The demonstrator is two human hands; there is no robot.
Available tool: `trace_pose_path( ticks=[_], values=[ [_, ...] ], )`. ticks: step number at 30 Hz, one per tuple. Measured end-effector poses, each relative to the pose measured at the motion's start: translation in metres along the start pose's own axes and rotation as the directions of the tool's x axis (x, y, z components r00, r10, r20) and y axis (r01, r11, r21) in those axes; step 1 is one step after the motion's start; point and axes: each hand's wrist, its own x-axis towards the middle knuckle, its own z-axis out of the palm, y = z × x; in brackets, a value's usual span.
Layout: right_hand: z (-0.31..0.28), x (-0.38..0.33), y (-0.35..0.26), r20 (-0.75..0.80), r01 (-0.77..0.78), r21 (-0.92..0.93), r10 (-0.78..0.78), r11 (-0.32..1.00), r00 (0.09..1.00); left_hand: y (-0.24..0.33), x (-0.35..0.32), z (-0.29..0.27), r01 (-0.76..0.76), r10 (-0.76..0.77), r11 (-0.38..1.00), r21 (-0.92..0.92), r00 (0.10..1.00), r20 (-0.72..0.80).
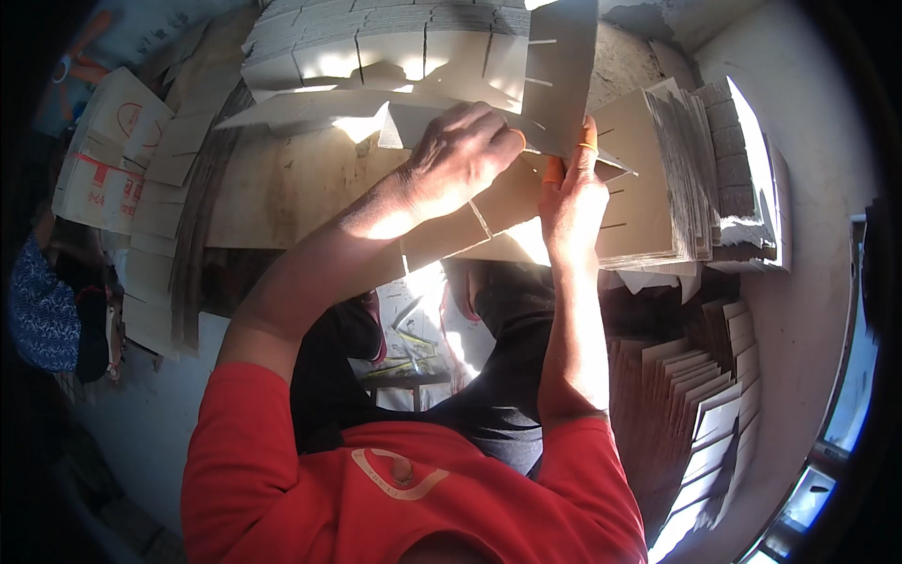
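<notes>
My left hand (460, 155) is curled closed over slotted cardboard strips above the bench, its thumb tip covered in orange. Just to its right, my right hand (575, 193) pinches the lower end of an upright slotted cardboard strip (561, 80); orange covers show on its thumb and a finger. Where the hands meet, the strips cross each other. A long cardboard strip (301, 111) reaches out to the left behind my left hand. Another slotted strip (442, 240) slants beneath my left wrist. My fingers hide the exact joint between the pieces.
A tall stack of slotted cardboard (385, 52) stands at the back of the wooden bench (272, 193). More cardboard sheets (644, 179) are stacked at the right, with several leaning below (676, 395). A printed carton (113, 155) and cardboard pieces stand at the left.
</notes>
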Motion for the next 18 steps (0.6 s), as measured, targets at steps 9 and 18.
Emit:
trace_pose_path(
  ticks=[9, 18],
  values=[
    [0.004, -0.003, -0.006, -0.043, -0.121, 0.106, 0.126, 0.987, 0.991, -0.025, 0.041, -0.054, 0.564, -0.474, 0.798, -0.213, 0.806, 0.354],
    [-0.002, 0.002, -0.027, -0.054, -0.103, 0.187, 0.115, 0.977, 0.992, -0.143, 0.047, 0.017, 0.331, -0.498, 0.822, 0.464, 0.812, 0.304]
  ],
)
